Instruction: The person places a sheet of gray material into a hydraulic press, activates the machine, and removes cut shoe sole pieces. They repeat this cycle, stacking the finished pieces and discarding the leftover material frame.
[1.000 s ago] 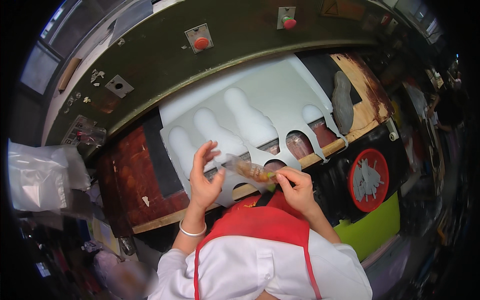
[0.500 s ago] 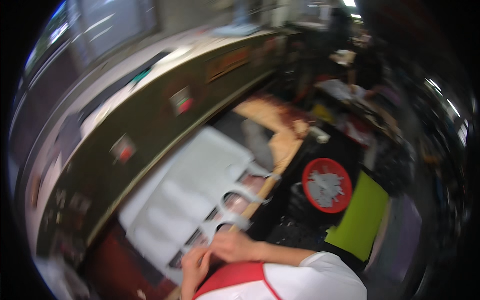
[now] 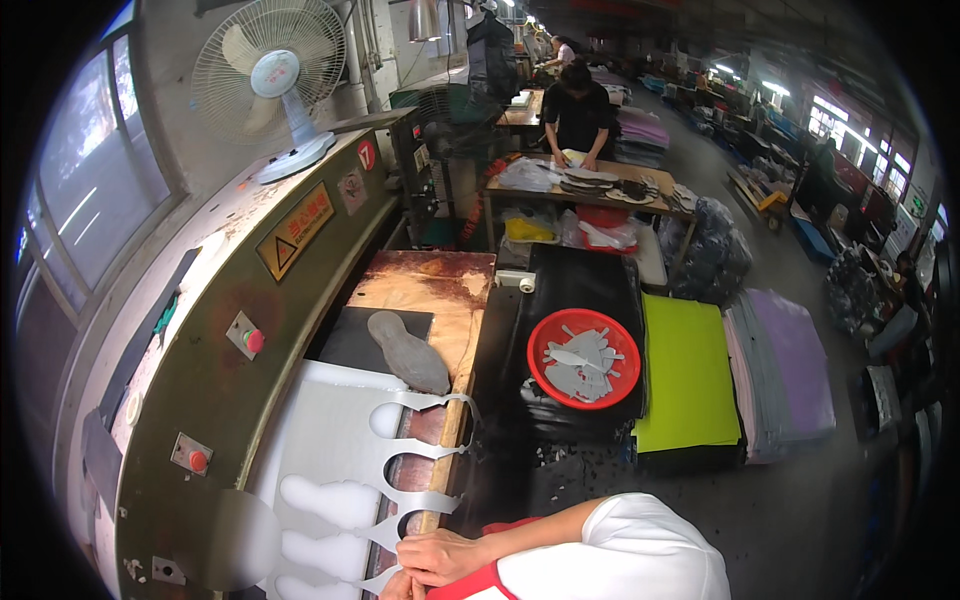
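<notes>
A light grey sheet [image 3: 325,425] lies on the press bed with sole-shaped openings cut in it; white shows through some of them. Narrow curved strips run along its right edge. At that edge, near the bottom of the view, my right hand [image 3: 438,556] is closed with fingers curled. My left hand [image 3: 399,586] meets it from below, fingertips pressed together and partly cut off by the frame. What is pinched between them is hidden. Beyond the sheet, a grey sole-shaped piece [image 3: 408,352] rests on a dark pad [image 3: 340,338] and the wooden board [image 3: 460,325].
A green press beam [image 3: 225,290] with red buttons runs along the left. To the right stand a red basin [image 3: 632,375] of grey scraps, a lime-green sheet stack [image 3: 690,370] and purple sheets [image 3: 785,360]. A fan [image 3: 275,75] stands on the beam. A co-worker [image 3: 580,115] works at a table ahead.
My view has swung, so the sheet and basin sit differently in the picture, and the blur has cleared. Both hands remain close together at the sheet's edge.
</notes>
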### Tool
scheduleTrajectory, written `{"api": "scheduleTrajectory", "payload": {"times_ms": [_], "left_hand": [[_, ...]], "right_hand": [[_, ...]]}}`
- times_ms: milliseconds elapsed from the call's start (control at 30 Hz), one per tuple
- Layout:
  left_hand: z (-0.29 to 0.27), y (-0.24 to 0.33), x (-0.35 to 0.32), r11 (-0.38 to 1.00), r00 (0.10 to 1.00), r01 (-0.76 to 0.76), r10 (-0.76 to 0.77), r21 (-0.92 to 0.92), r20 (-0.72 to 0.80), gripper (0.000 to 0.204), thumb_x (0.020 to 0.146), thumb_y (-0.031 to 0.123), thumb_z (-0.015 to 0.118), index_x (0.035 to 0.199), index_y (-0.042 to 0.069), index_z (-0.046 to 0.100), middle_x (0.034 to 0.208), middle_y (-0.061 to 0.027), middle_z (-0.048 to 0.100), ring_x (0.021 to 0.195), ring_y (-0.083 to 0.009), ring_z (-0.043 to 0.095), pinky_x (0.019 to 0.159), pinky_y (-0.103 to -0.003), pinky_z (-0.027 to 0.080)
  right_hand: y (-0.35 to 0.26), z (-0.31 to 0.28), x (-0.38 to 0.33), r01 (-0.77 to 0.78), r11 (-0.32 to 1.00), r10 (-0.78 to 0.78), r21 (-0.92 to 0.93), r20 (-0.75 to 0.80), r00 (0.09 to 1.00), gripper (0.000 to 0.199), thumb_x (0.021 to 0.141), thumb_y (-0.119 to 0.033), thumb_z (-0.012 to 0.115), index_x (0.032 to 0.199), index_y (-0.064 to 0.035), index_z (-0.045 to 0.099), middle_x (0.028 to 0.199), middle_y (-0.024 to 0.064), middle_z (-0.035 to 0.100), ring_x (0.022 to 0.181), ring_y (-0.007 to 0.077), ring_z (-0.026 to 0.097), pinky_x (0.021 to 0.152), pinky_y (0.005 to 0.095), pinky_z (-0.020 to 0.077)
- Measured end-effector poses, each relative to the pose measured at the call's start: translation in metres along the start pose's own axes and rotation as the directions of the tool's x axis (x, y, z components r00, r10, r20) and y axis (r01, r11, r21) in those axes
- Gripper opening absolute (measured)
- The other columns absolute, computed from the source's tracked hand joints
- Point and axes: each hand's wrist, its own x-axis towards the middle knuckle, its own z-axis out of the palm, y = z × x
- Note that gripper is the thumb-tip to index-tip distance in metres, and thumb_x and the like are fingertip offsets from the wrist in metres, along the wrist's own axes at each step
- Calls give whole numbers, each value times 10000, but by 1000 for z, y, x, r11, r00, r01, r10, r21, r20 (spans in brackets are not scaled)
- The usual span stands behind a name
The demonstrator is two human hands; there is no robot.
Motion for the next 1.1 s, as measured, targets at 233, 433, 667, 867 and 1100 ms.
{"api": "scheduleTrajectory", "payload": {"times_ms": [233,433,667,867,1100], "left_hand": [[8,5,9,988,985,-84,102,129,-137,157,813,83,683,959,25,675,912,-151,677,800,-301,650,702,-370,511],[14,8,7,945,936,-166,241,282,-257,143,798,63,692,936,27,682,865,-141,685,736,-290,665,649,-360,526],[16,15,-7,909,866,-168,321,381,-384,150,768,32,716,915,23,688,853,-127,702,706,-254,696,615,-329,559],[13,37,-20,974,837,-85,185,212,-515,181,749,-45,685,928,-52,658,890,-167,690,755,-273,694,660,-306,561],[-3,28,-25,976,753,-148,218,163,-622,167,765,-67,648,930,-95,640,891,-213,679,787,-316,693,687,-331,565]], "right_hand": [[-2,17,-6,-299,936,321,184,-101,942,119,832,-79,573,783,-14,486,769,116,505,712,295,550,599,379,442],[-5,23,-4,-514,831,540,212,-81,838,153,883,-140,574,812,-15,521,715,143,551,672,338,574,598,392,454],[2,35,4,-556,796,598,241,-171,783,143,871,-126,595,788,-23,540,775,164,574,713,306,592,652,379,475],[21,36,0,-511,424,818,747,-75,570,182,982,-150,494,842,-36,518,728,37,556,694,112,541,639,262,431],[24,32,20,-327,-56,814,943,233,532,185,1008,-209,430,911,-58,476,815,67,534,817,208,569,825,407,469]]}}
